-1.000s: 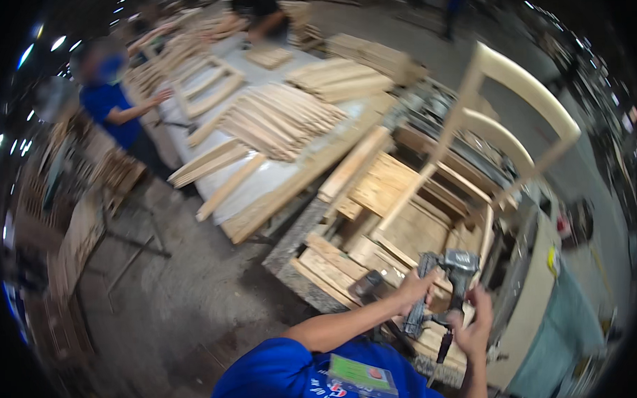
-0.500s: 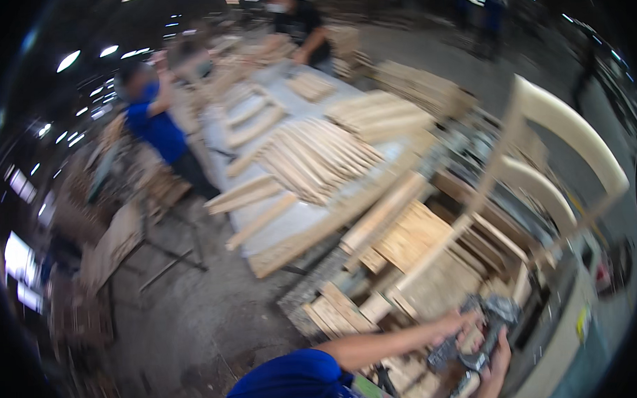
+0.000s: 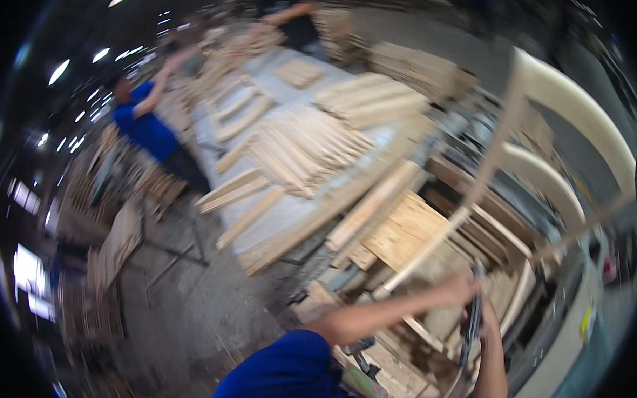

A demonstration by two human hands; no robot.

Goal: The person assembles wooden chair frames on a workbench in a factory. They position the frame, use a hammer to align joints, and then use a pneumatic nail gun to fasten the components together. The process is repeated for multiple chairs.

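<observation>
The view is motion-blurred. My left hand (image 3: 467,289) reaches across from my blue sleeve and grips the top of a grey power tool (image 3: 470,328). From below, my right hand (image 3: 488,321) closes on the same tool's side. The tool hangs over a pale wooden chair frame (image 3: 547,86) with curved back rails, which stands on a bench of plywood pieces (image 3: 404,232). One long thin leg of the frame (image 3: 432,247) runs down to just left of my left hand.
A long white table (image 3: 291,207) carries stacks of wooden slats (image 3: 306,147). A person in a blue shirt (image 3: 148,131) works at its left side and another person (image 3: 294,17) at its far end. Wooden pallets (image 3: 113,248) stand on the concrete floor to the left.
The view has swung and blurred. Both hands with the tool have shifted right and lower in the picture. The person in blue has raised an arm.
</observation>
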